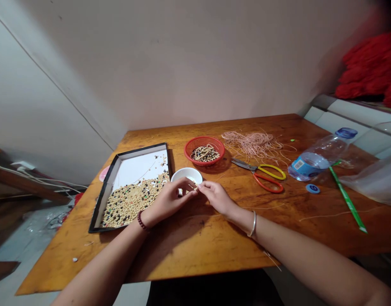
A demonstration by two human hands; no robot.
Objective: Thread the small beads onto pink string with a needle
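My left hand (170, 199) and my right hand (215, 196) meet fingertip to fingertip over the wooden table (198, 246), just in front of a small white bowl (186, 174). Both pinch something tiny between them; it looks like a bead on a thin cord, but it is too small to name. A thin cord (271, 207) trails right from my right hand across the table. To the left lies a black-rimmed tray (101, 204) heaped with several tan and dark beads (131, 204). A dark bead bracelet sits on my left wrist, a silver bangle on my right.
Behind the bowl stands a red basket (204, 145) of strung beads. A tangle of pink cord (254, 143), yellow and orange scissors (268, 176), a tipped plastic bottle (319, 155), its blue cap (313, 188), a green stick (347, 199) and a clear plastic bag (373, 180) lie to the right.
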